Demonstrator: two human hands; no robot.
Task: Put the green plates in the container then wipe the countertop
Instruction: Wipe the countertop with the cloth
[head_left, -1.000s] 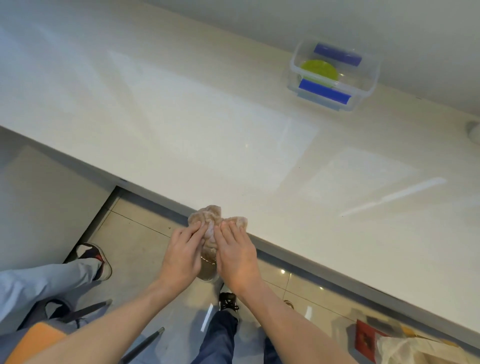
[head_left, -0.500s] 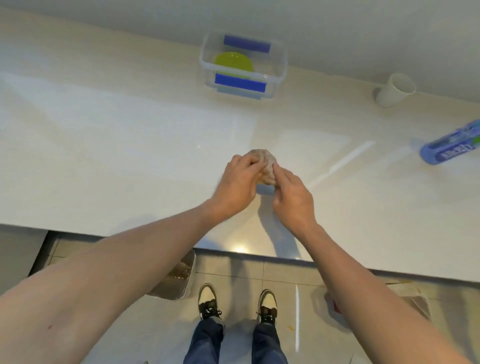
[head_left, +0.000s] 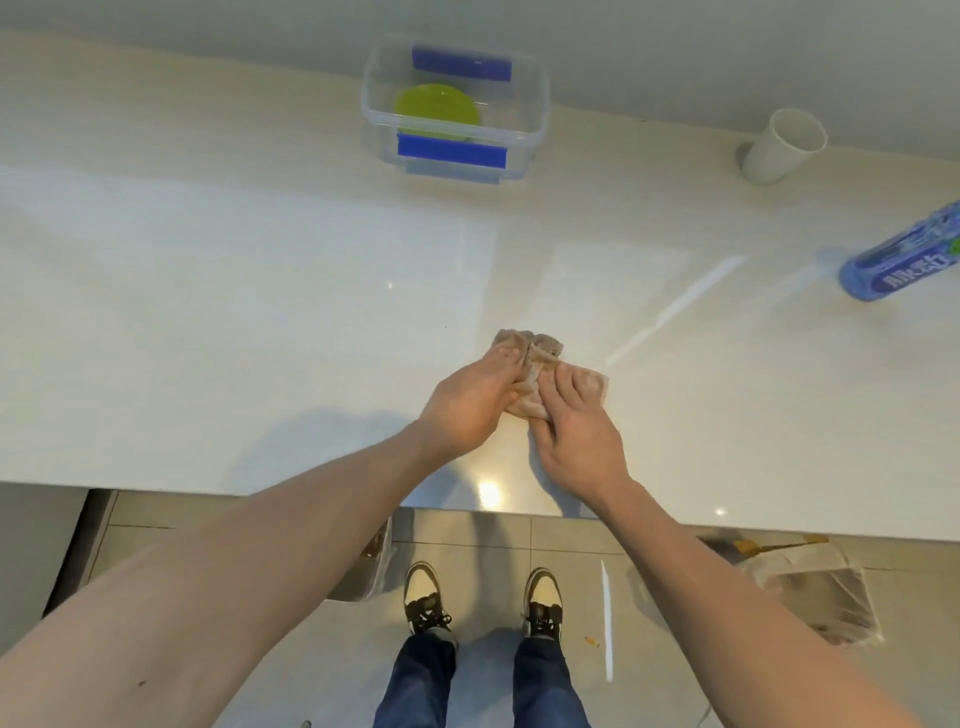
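Observation:
A beige cloth (head_left: 540, 364) lies bunched on the white countertop (head_left: 234, 312), near its front edge. My left hand (head_left: 470, 408) presses on the cloth's left side and my right hand (head_left: 576, 428) presses on its right side, fingers gripping the fabric. At the back of the counter stands a clear plastic container (head_left: 535, 104) with blue clips. Green plates (head_left: 436, 109) lie stacked inside it; how many I cannot tell.
A white cup (head_left: 779, 148) lies tipped at the back right by the wall. A blue bottle (head_left: 904, 260) lies on its side at the right edge. Below the counter are floor tiles, my shoes, a metal bin (head_left: 363, 571) and a plastic bag (head_left: 810, 592).
The cloth and both hands went from the counter's front edge onto the countertop. It now lies flatter under my fingers. My view swung to face the container squarely.

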